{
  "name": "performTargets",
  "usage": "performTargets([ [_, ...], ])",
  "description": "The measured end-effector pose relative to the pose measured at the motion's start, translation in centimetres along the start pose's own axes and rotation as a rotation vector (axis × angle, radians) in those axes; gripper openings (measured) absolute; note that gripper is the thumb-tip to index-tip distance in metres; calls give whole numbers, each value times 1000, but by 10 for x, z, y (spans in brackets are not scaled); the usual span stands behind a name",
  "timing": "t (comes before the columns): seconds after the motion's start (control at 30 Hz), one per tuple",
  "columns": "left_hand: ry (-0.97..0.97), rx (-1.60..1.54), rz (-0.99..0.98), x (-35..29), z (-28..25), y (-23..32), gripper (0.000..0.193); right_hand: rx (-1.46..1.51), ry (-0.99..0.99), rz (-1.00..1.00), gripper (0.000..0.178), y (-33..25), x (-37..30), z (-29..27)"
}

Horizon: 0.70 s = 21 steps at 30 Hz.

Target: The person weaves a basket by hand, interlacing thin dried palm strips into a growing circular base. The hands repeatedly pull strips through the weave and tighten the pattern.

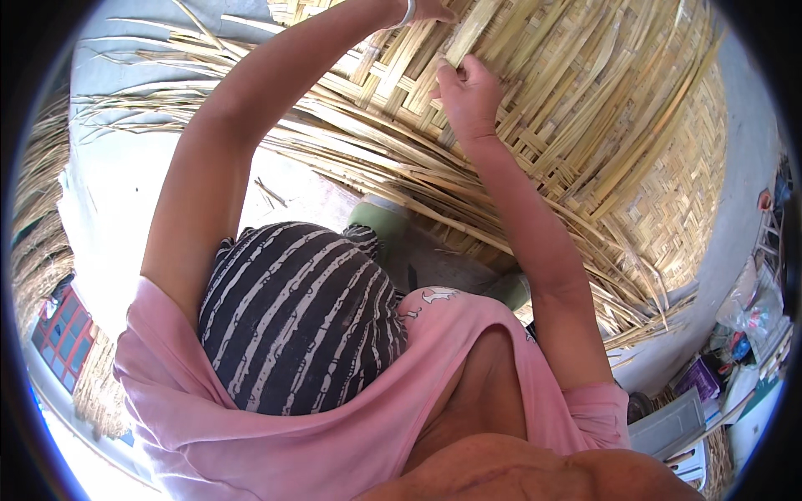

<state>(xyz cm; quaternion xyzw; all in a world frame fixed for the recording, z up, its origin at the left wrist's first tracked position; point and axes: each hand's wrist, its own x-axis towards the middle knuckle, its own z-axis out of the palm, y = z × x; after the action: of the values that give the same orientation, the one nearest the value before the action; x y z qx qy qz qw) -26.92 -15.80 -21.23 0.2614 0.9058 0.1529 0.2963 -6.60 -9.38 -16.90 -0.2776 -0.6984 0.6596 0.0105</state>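
A large woven mat (702, 159) of pale yellow-green flat strips fills the upper right. My right hand (469, 96) is closed in a pinch on the near end of one flat strip (473, 32), over the weave. Just beyond it, at the top edge, my left hand (428, 10) reaches over the mat beside the same strip. A pale bracelet (408, 13) circles that wrist. Most of the left fingers are cut off by the picture's edge, so their grip is hidden. Loose strip ends (159, 104) fan out from the mat to the left.
Long unwoven strips (393, 179) run along the mat's near edge, close to my legs. A striped black cloth (301, 317) covers my lap or knee. At the far left stand bundles of dry straw (42, 184). Plastic bags (752, 305) and a grey panel (668, 426) are on the right.
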Motion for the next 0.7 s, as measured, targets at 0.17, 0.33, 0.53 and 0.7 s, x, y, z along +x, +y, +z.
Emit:
performTargets([
  [0.17,-128,142,212,12,3,-12,51,41,-14,62,25,9,8,4],
  [0.33,-231,-712,-10,-19,-7,-10,29,-29,-14,138,22,15,18,6],
  [0.53,-386,-1134,173,-30,-7,-30,27,-449,-100,-138,40,37,19,11],
  [0.7,-127,-1372,34,-67,-1,-40,26,-456,-154,-128,39,44,29,8],
])
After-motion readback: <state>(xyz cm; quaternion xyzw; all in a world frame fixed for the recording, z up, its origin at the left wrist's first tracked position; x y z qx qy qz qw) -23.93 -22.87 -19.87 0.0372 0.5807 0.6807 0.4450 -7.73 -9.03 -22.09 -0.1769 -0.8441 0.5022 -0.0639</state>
